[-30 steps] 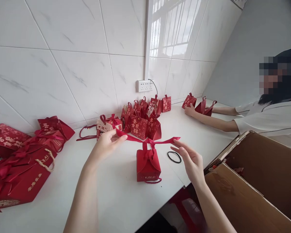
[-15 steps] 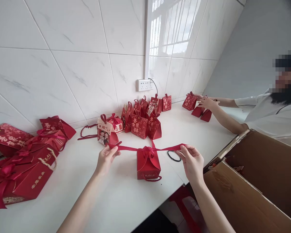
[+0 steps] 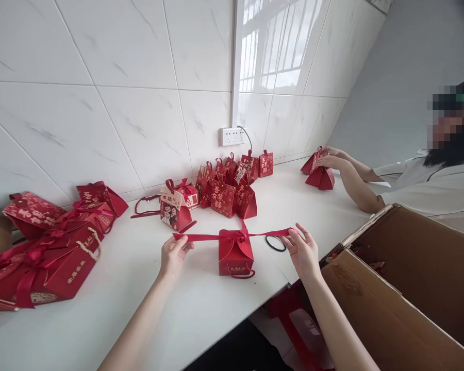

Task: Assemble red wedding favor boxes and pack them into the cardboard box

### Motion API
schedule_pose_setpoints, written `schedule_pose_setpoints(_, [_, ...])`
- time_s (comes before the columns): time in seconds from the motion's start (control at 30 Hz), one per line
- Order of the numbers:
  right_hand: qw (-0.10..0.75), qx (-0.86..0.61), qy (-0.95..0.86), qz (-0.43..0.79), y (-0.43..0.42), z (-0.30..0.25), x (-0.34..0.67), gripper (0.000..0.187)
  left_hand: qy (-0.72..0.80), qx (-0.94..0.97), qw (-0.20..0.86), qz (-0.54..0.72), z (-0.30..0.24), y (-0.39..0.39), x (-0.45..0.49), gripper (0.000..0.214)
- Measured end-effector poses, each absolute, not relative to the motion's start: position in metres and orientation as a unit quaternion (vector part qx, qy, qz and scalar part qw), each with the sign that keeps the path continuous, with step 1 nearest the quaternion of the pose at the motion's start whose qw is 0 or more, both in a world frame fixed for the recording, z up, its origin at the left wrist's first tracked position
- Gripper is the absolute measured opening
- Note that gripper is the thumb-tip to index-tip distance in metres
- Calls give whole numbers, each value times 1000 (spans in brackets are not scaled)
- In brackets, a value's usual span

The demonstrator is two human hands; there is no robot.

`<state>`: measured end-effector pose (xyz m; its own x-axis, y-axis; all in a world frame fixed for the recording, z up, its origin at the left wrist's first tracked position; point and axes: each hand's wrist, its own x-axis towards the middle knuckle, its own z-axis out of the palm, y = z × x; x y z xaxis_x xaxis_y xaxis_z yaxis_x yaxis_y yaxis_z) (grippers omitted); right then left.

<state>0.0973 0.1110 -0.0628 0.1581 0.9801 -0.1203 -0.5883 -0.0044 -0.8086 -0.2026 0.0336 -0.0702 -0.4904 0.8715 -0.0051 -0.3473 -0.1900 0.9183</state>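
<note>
A small red gift box stands upright on the white table, with a twisted cord handle hanging at its front. Red ribbon is knotted on its top and stretches out nearly straight to both sides. My left hand pinches one ribbon end between thumb and fingers. The other end is pinched in my right hand, whose outer fingers are raised. Behind my right hand lies a black ring-shaped band. Just beyond my left hand stands a cream-and-red box with printed cartoon figures.
Several small red boxes cluster near the tiled wall. Larger ribboned red boxes fill the left side. An open cardboard carton stands at the right, by the table edge. Behind it, a co-worker's hands touch red boxes.
Both my hands still stretch the ribbon, and my right fingers have lifted somewhat. The co-worker's hands have drawn the far red boxes closer together. My view has shifted slightly left.
</note>
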Motion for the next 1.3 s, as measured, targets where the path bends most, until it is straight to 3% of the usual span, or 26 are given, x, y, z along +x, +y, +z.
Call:
schedule_pose_setpoints(0.4, [676, -367, -228, 597, 111, -74, 111, 66, 474, 207, 369, 772, -87, 31, -215, 26])
schedule_pose_setpoints(0.93, [676, -380, -135, 617, 115, -82, 115, 47, 502, 218, 325, 771, -106, 27, -227, 17])
schedule_pose_setpoints(1.3, [685, -385, -139, 603, 111, -89, 122, 51, 513, 207, 306, 775, -104, 27, -229, 17])
